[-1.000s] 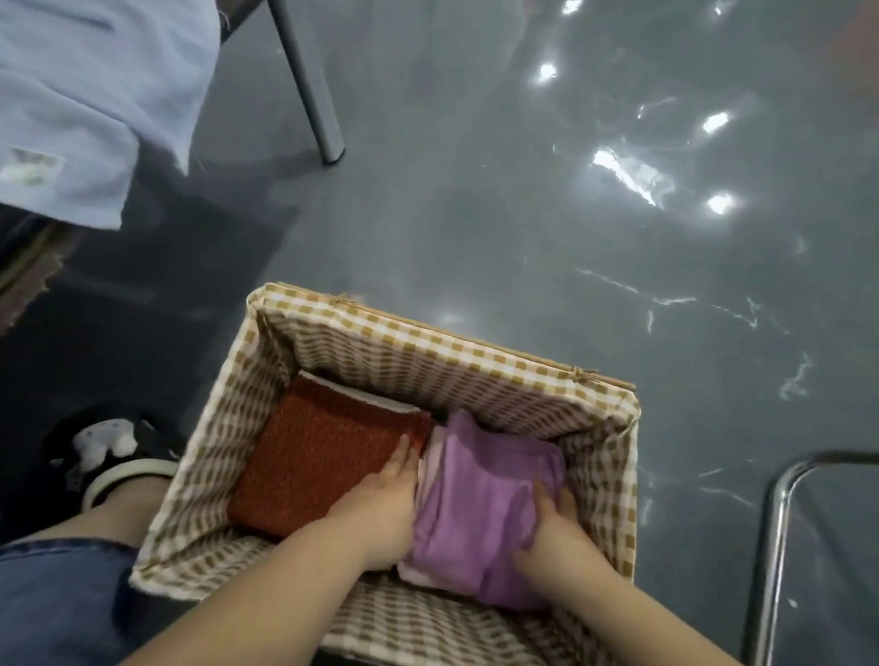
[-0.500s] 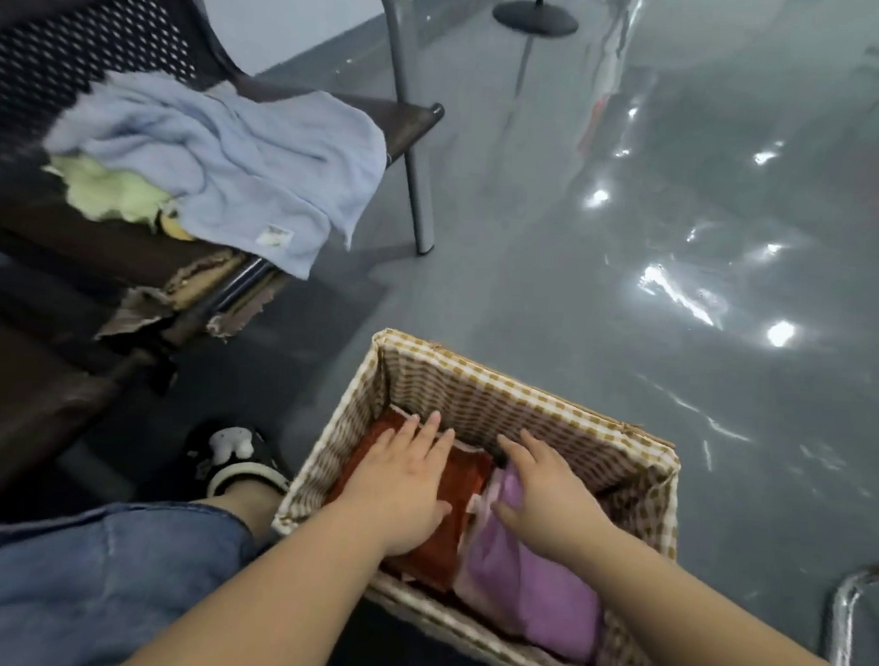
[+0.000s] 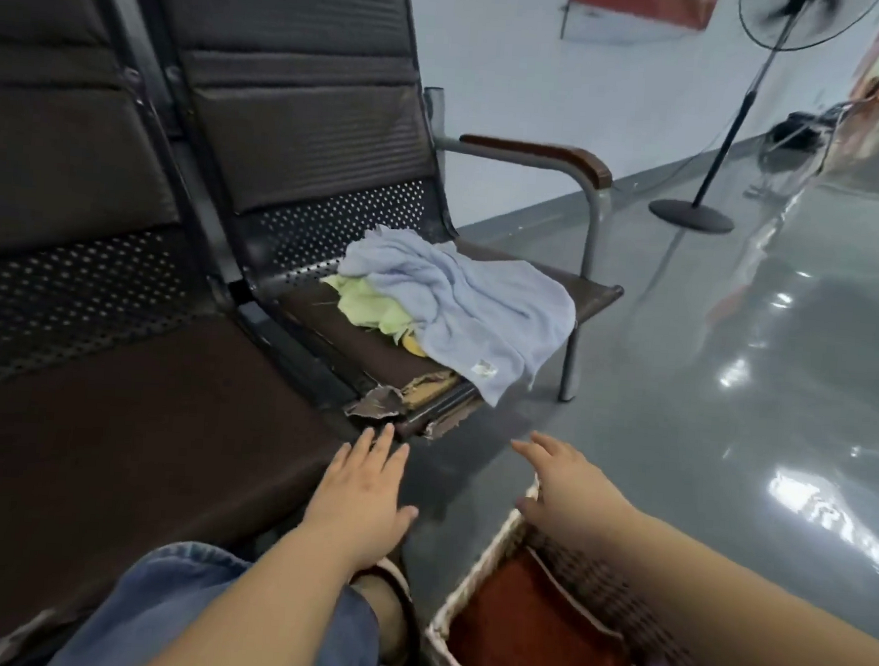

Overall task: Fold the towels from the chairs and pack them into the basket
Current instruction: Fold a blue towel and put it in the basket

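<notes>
With a rust towel [image 3: 537, 642] and, it seems, a purple one packed in the basket [image 3: 468, 587], the left hand [image 3: 360, 498] and right hand [image 3: 572, 490], both empty and outstretched, reach toward the blue towel [image 3: 470, 303] heaped on the chair [image 3: 336, 136], which needs grasping next.

Basket [image 3: 484, 582] cut by bottom edge

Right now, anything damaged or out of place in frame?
Yes. The dark brown padded chair seat is torn at its front edge, covering peeled back over exposed padding. The crumpled light blue towel hangs over that edge, unfolded.
</notes>
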### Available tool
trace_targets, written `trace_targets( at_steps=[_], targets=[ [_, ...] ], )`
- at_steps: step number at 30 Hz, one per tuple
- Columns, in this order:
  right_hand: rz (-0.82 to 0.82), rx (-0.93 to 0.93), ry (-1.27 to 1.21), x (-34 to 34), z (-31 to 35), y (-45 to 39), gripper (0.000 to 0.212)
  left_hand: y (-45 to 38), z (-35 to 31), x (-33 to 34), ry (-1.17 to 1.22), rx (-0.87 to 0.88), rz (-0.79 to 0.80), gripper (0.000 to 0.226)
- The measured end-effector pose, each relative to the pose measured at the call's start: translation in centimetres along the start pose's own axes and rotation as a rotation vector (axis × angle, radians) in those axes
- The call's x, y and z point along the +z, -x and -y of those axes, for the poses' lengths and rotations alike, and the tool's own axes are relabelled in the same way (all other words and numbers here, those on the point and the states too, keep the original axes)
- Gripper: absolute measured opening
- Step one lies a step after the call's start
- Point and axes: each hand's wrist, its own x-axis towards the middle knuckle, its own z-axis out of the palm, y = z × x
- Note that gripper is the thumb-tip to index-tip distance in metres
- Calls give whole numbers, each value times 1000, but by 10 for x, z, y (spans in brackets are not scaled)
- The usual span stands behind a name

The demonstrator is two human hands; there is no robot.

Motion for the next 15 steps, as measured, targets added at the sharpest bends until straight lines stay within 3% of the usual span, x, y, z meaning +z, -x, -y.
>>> trace_targets(
  at_steps=[10, 15],
  targets=[
    [-127, -47, 52, -35, 19, -91, 61, -62, 0, -13, 42, 69, -220, 62],
    [-174, -5, 62, -40, 9, -131, 57, -99, -5, -21, 78, 85, -228, 59]
  ],
)
